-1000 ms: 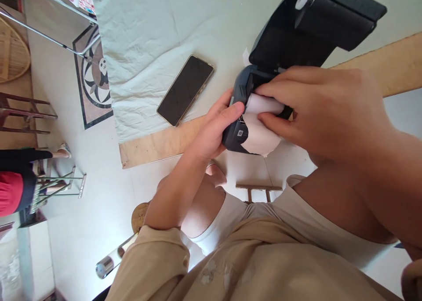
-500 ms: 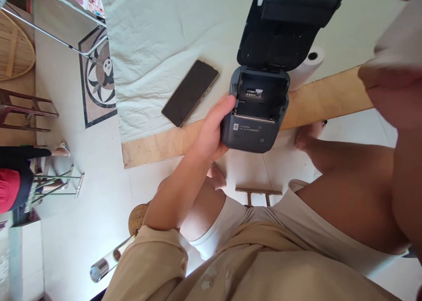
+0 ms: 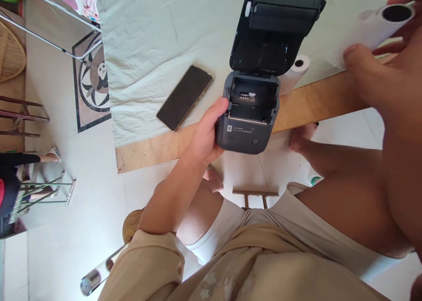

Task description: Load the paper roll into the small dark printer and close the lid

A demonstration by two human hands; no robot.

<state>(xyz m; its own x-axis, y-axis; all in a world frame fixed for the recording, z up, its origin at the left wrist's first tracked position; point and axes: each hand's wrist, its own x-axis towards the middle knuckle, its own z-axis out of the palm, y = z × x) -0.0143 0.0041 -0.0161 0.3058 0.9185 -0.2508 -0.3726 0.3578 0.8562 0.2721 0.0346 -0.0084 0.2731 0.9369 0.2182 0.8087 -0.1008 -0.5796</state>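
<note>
My left hand [image 3: 209, 127] is closed around the left side of a dark portable label printer [image 3: 245, 136], thumb on its upper edge. The printer's lid [image 3: 272, 37] is swung up, and its paper bay shows a small black-and-white sticker but no roll. At the upper right, my right hand [image 3: 376, 68] grips a white paper roll [image 3: 365, 30] with a wide dark core hole; some fingers are hidden behind the roll. A second, narrower white paper roll [image 3: 293, 74] lies on the table just behind the printer's right side, partly covered by it.
A smartphone [image 3: 184, 97] with a dark screen lies left of the printer on the pale green cloth [image 3: 148, 33]. The table's bare wooden edge [image 3: 148, 154] runs along the front. Another person's leg [image 3: 31, 158] and a metal-framed stool [image 3: 42, 191] show at far left.
My right hand has come in from the right edge, and the wide-cored roll is now clearly seen in it. The printer shifts slightly left and down in view, still in my left hand.
</note>
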